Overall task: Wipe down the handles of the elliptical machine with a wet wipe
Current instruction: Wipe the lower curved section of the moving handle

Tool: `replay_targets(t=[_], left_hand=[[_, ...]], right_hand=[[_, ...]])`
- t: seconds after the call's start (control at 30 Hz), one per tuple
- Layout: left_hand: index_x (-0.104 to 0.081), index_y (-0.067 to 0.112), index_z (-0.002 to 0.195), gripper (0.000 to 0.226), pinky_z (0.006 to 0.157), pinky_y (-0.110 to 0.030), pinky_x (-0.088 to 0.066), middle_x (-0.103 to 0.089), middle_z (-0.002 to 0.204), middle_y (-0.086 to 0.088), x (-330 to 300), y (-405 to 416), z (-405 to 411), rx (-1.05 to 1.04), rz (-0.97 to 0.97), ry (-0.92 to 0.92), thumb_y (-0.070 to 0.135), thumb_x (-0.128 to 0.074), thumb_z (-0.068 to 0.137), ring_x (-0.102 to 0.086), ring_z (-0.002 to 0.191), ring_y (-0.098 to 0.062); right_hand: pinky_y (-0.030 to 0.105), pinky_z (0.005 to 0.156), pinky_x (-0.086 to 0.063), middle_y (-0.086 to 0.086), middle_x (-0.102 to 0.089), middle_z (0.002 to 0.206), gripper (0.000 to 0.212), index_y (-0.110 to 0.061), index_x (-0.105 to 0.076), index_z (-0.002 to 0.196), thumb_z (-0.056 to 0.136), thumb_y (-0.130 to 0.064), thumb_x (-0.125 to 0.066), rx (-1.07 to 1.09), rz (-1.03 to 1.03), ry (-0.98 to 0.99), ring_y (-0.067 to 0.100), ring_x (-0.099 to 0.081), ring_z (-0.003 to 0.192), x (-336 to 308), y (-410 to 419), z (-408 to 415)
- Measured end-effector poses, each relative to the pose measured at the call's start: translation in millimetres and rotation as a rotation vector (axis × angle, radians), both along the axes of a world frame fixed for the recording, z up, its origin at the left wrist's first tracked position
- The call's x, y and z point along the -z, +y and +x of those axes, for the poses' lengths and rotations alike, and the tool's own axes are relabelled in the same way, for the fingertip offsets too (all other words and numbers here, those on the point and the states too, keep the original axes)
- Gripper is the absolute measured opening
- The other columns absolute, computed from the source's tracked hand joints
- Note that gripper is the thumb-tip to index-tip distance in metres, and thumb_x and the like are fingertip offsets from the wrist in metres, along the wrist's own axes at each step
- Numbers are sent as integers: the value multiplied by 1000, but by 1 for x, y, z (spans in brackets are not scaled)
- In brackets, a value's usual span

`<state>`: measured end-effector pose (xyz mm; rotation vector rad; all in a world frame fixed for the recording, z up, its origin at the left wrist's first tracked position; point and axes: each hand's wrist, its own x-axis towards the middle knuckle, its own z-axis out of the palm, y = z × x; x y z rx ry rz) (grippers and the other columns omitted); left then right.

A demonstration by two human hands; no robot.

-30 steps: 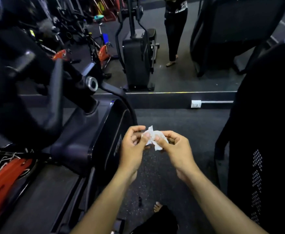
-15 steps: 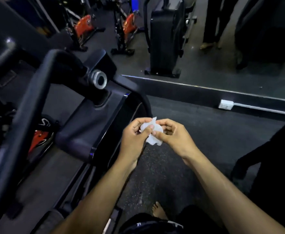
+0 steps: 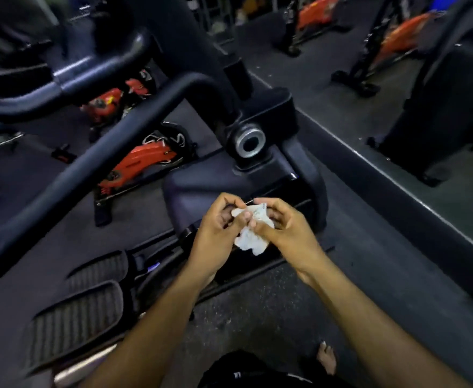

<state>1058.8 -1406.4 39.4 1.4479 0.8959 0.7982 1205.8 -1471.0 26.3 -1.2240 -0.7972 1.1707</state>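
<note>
You've got the wipe (image 3: pixel 253 229) bunched up between both hands, out in front of you over the elliptical's (image 3: pixel 229 186) dark body, not touching any handle (image 3: pixel 95 155). Your left hand (image 3: pixel 218 231) has its fingers curled in, thumb and forefinger pinching the wipe's top edge. Your right hand (image 3: pixel 288 233) is curled round the other side, thumb pressed on the middle of it. The lower part hangs loose below your thumbs.

Compared with half a second back, your grip looks pretty much the same, but your head has swung left: the long handle now cuts across the left, and the pedals (image 3: pixel 76 317) have come into view.
</note>
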Motion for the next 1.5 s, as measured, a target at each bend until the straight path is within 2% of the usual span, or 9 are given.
replay_targets(t=[0.13, 0.37, 0.6, 0.77, 0.87, 0.97, 1.1, 1.27, 1.5], left_hand=[[-59, 9, 104, 6, 73, -27, -54, -71, 87, 1, -11, -3, -1, -269, 113, 8, 8, -65, 102, -67, 83, -12], [-59, 6, 114, 31, 68, -24, -54, -68, 88, 0, -15, -25, -51, -552, 82, -83, 15, -75, 88, -64, 79, -11], [-69, 5, 109, 26, 78, -24, -55, -75, 94, 5, -18, -76, -77, -763, 87, 103, -8, -76, 87, -68, 88, -8], [-69, -3, 90, 14, 79, -43, -57, -77, 100, -14, -31, -104, -56, -1059, 128, 100, -17, -64, 90, -72, 92, -29], [-64, 1, 85, 27, 74, -40, -55, -74, 93, -19, -46, -111, -30, -1180, 167, 96, -24, -54, 86, -69, 83, -26], [-64, 7, 82, 30, 73, -41, -47, -65, 88, -33, -67, -114, -8, -1252, 238, 89, -22, -56, 84, -60, 78, -25], [-73, 19, 75, 34, 71, -28, -51, -77, 92, -9, -113, -115, 12, -1292, 342, 86, -10, -59, 84, -67, 83, -17], [-83, 18, 92, 30, 86, -37, -52, -79, 111, -9, -186, -123, 17, -1292, 455, 79, 1, -58, 88, -68, 98, -29], [-76, 1, 106, 21, 72, -25, -57, -79, 113, -7, -262, -109, 24, -1355, 733, 211, -6, -77, 86, -71, 90, -14]], right_hand=[[34, 82, -57, 8, -76, 100, 13, -12, -72, 104, 93, -5, -69, -176, 33, 28, 19, -72, 92, -8, 31, -3], [33, 84, -55, 2, -72, 95, 41, -20, -68, 112, 87, 12, -66, -353, 56, 131, 16, -67, 91, -18, 53, -49], [22, 80, -52, -6, -74, 86, 32, -16, -70, 83, 82, 14, -62, -665, 238, -40, 7, -67, 85, -16, 55, -74], [34, 96, -52, 3, -68, 107, 37, -21, -72, 83, 80, 16, -64, -1002, 520, -120, 17, -67, 107, -26, 63, -62], [19, 97, -47, 1, -63, 118, 44, -22, -77, 91, 79, 11, -50, -1150, 643, -228, 11, -62, 116, -45, 70, -48], [21, 94, -49, 4, -66, 117, 33, -15, -79, 86, 80, 2, -52, -1230, 529, -12, 14, -65, 113, -67, 79, -32], [34, 86, -51, -3, -72, 97, 4, -18, -74, 78, 80, -20, -74, -1253, 459, 141, 15, -67, 93, -107, 88, -30], [23, 76, -54, -9, -68, 84, 44, -19, -61, 107, 81, 14, -73, -1364, 597, 195, 9, -65, 82, -185, 103, -39], [26, 74, -51, -2, -59, 85, 40, -19, -66, 105, 83, 14, -69, -1376, 790, 214, 11, -58, 79, -274, 109, -41]])
